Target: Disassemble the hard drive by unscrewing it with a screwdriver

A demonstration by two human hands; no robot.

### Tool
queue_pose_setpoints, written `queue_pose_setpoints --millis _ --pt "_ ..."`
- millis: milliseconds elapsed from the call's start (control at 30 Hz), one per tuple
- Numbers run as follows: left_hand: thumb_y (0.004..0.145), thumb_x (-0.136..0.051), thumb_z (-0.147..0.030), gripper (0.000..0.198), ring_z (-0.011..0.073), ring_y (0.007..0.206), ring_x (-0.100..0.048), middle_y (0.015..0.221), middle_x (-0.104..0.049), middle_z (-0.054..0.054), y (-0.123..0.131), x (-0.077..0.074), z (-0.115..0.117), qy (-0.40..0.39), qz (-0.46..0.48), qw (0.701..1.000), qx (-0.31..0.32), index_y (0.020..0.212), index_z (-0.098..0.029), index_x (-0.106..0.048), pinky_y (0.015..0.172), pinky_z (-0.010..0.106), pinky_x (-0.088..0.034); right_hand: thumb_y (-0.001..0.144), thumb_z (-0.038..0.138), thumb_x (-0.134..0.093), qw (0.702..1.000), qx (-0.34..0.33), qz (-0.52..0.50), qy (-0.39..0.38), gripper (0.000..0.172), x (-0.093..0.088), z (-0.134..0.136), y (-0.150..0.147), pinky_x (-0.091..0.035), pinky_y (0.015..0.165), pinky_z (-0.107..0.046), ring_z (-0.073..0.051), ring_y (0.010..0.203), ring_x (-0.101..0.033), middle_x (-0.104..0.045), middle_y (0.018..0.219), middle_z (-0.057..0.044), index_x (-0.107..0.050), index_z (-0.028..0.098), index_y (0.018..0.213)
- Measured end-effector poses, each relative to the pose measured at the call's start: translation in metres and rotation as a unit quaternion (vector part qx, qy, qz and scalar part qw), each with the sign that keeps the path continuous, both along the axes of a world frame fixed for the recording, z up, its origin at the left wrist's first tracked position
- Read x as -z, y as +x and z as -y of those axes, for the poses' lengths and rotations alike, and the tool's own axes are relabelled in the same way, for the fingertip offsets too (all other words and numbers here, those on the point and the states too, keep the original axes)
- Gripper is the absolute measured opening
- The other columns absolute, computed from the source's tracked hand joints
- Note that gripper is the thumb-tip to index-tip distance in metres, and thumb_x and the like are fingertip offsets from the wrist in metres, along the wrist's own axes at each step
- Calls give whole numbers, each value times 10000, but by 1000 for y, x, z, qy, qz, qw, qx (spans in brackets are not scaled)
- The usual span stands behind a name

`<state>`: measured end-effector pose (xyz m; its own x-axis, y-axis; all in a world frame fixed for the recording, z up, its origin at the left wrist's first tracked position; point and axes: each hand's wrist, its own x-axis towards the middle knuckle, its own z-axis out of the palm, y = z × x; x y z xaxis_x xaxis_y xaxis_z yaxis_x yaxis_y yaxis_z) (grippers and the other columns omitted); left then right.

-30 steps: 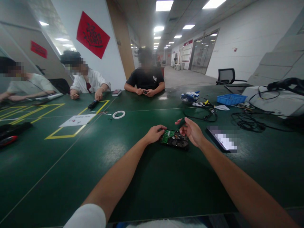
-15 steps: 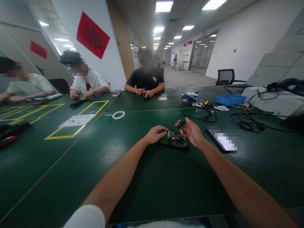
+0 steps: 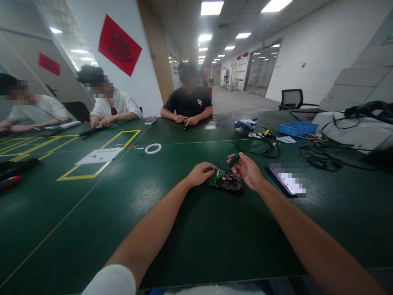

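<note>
A black device with a green circuit board (image 3: 225, 181), much like a hard drive, lies flat on the green table (image 3: 196, 246). At its left end rests my left hand (image 3: 201, 173), fingers bent over the upper left edge and touching it. My right hand (image 3: 248, 170) is closed on a dark green screwdriver handle (image 3: 235, 159) above the device's upper right part. The screwdriver leans, its thin shaft pointing down left at the board; whether the tip sits in a screw is too small to tell.
Right of my right hand lies a phone (image 3: 285, 180). Farther back are black cables (image 3: 325, 159), a blue tray (image 3: 297, 128) and a bag (image 3: 245, 125). A white ring (image 3: 153, 148) and a paper sheet (image 3: 100, 155) lie left. Three people sit across the table.
My hands, the screwdriver and the device look nearly unmoved. Across the table, the white-shirted person's hands and the dark item in them have shifted left; the middle person's hands have moved slightly.
</note>
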<state>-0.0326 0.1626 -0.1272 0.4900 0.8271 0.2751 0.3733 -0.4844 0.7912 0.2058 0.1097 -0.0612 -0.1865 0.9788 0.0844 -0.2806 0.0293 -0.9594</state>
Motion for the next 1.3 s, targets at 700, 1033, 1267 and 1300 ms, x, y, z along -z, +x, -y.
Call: queue_pose_setpoints --millis 700,1033,1267,1300 --pt "892 -610 -311 292 101 676 -593 1080 -676 63 2 0 1 -9 -6 1000 -14 1135 -203 -731 594 211 -491 851 520 -661 999 20 19 39 332 -5 3 -1 -324 458 -249 -115 593 -523 -716 977 -51 -694 232 1013" --pt "921 -583 -326 288 116 727 -614 1110 -662 68 0 2 -2 2 -13 1000 -10 1147 -218 -727 620 221 -506 853 551 -633 1000 5 -1 20 360 -4 3 -2 -405 506 -276 -143 636 -568 -727 1079 -85 -671 219 984" --pt "921 -585 -323 295 93 650 -600 1097 -661 73 0 3 -2 -12 1 1000 3 1156 -201 -714 555 205 -484 834 534 -671 999 34 13 32 332 -5 2 -1 -320 459 -245 -119 594 -515 -722 976 -62 -669 226 958" --pt "921 -587 -326 294 91 643 -599 1097 -661 72 0 3 -1 -10 2 1000 3 1154 -201 -714 549 204 -483 840 527 -668 999 34 13 34 330 -5 2 -1 -319 459 -243 -117 600 -516 -715 971 -58 -677 227 978"
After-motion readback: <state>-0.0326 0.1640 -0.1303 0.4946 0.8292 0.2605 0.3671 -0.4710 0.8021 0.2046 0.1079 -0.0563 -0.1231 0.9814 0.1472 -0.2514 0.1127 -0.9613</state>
